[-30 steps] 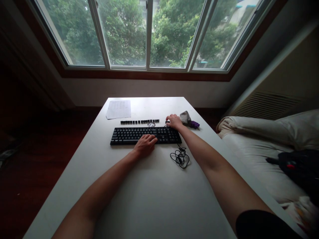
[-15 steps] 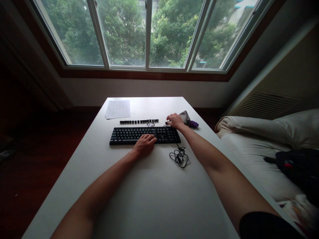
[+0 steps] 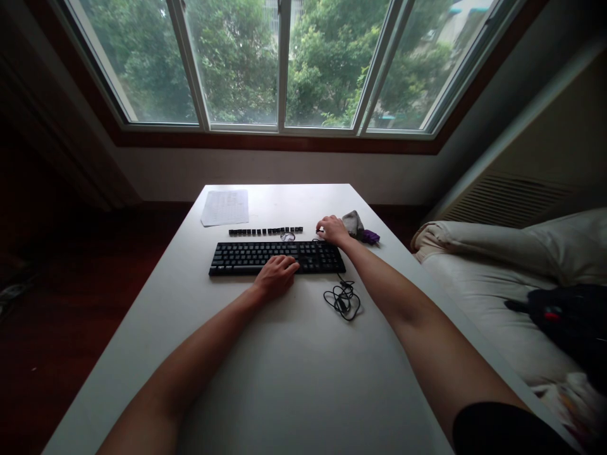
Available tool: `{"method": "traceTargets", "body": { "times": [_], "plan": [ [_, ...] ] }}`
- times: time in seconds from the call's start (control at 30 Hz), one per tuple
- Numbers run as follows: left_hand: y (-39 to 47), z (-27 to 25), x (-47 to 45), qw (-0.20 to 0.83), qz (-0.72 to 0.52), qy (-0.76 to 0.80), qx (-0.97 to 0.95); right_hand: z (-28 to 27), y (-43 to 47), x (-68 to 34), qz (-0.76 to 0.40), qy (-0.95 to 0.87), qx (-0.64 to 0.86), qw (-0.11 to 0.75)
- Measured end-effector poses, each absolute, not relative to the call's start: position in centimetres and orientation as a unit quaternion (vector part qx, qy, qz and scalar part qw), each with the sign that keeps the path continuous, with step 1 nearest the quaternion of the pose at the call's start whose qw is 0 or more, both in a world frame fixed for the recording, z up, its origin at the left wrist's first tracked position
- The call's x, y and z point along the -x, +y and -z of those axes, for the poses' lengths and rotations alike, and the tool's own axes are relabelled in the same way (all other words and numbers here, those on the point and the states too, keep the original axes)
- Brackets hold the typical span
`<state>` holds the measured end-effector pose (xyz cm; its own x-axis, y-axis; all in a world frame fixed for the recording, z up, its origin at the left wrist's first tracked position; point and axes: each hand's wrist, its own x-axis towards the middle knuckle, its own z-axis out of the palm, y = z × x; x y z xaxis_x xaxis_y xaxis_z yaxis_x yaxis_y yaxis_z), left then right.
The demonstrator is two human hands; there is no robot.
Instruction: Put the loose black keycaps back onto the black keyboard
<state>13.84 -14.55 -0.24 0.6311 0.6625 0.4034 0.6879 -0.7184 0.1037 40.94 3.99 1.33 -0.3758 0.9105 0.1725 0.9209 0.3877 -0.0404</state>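
A black keyboard (image 3: 246,259) lies across the white table. My left hand (image 3: 275,276) rests on its front edge, fingers laid over the lower keys to the right of the space bar. Beyond the keyboard's far right corner, my right hand (image 3: 333,230) is low over the table, its fingertips pinched around a small dark keycap (image 3: 319,231). To the left of that hand, several black keycaps (image 3: 258,232) stand in a row behind the keyboard. A small ring-shaped wire tool (image 3: 287,237), its details too small to make out, lies between row and keyboard.
A printed paper sheet (image 3: 226,207) lies at the table's far left. Next to my right hand are a grey cloth pouch (image 3: 352,222) and something purple (image 3: 370,237). The coiled black cable (image 3: 342,300) lies before the keyboard. A cushioned seat (image 3: 478,303) stands on the right.
The keycap at my right fingertips has shifted slightly, from beside the fingers to between them. My left hand and the keyboard stay put; the whole view drifts only a little.
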Motion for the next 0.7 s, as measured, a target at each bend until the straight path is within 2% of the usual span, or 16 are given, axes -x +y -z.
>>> {"method": "traceTargets", "body": {
  "times": [0.13,0.37,0.7],
  "plan": [
    [-14.5,0.3,-13.8,0.025,0.206,-0.374,0.904,-1.8,3.6,-42.2,-0.012,-0.83,0.544,0.121],
    [-14.6,0.4,-13.8,0.029,0.205,-0.375,0.904,-3.4,1.3,-44.6,-0.15,-0.859,0.476,0.112],
    [-14.6,0.5,-13.9,0.033,0.209,-0.377,0.902,-3.8,-0.7,-44.6,-0.13,-0.901,0.405,0.086]
  ]
}}
